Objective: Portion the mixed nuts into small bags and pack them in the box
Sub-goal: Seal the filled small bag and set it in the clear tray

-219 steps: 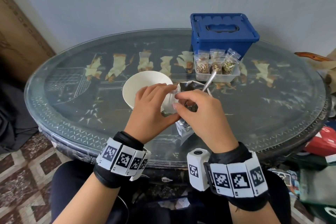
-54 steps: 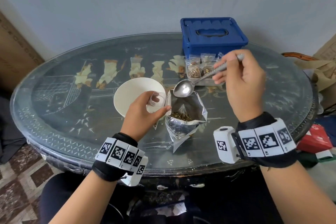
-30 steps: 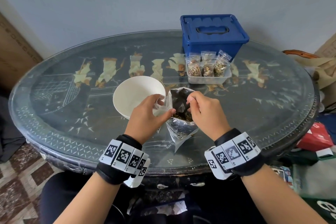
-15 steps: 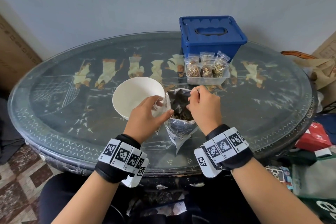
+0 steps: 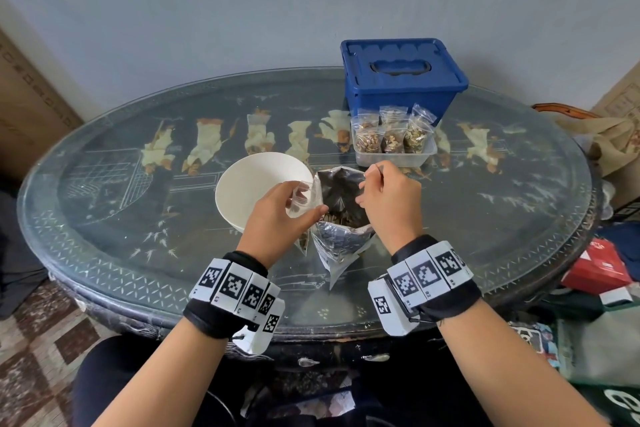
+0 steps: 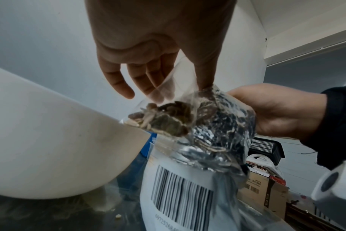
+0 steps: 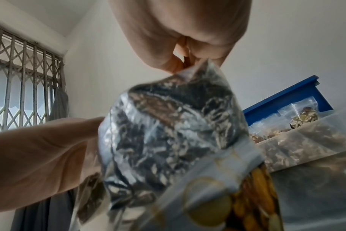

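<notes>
Tabletop (image 5: 104, 218) overview hides what left wrist shows: left hand (image 6: 158, 46) pinching nut-filled small bag (image 6: 164, 118).

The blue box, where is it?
In the head view the blue box, lid shut, sits at the table's far right, just behind the clear tray of filled small bags.
</notes>
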